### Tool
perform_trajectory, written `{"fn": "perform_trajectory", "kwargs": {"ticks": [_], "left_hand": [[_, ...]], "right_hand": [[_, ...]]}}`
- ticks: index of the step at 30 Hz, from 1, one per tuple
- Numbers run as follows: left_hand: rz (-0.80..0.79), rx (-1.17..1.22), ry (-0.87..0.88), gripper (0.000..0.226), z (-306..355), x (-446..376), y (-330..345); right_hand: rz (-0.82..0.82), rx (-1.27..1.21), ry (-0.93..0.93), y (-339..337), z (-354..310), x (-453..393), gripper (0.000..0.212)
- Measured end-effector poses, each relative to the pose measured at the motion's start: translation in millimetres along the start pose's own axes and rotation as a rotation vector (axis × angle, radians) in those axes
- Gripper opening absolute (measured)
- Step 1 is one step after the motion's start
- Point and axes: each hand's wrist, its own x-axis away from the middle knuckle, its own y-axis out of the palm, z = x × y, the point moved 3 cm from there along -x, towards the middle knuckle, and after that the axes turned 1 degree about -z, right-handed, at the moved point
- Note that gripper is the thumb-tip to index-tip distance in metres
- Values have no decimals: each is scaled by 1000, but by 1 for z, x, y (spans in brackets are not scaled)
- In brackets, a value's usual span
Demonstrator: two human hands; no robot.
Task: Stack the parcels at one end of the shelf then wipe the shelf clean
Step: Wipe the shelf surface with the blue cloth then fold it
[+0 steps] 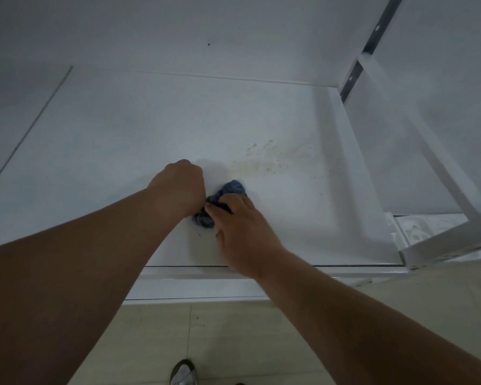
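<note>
A white shelf board (122, 140) fills most of the head view. A crumpled blue cloth (231, 188) lies on it near the front middle. My right hand (242, 229) rests on the cloth with its fingers curled over it. My left hand (179, 187) is closed in a fist right beside the cloth, touching its left edge; whether it grips part of the cloth is hidden. A patch of yellowish-brown specks (270, 158) marks the shelf just behind and to the right of the cloth. No parcels are in view.
A white metal upright with a dark slotted strip (357, 70) stands at the shelf's back right corner. A white bracket beam (450, 245) juts out at the right front. Below are a lower white ledge (195, 290), beige floor tiles (233, 343) and a sandalled foot (182, 373).
</note>
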Motion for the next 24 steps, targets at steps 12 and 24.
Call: {"fn": "perform_trajectory", "kwargs": {"ticks": [12,24], "left_hand": [[14,-116,45,32,-6,-12,-5],[3,-136,55,35,-6,-7,-9]], "right_hand": [[13,-6,91,1,-7,-29,49],[8,2,229,-13,5,-37,49]]}}
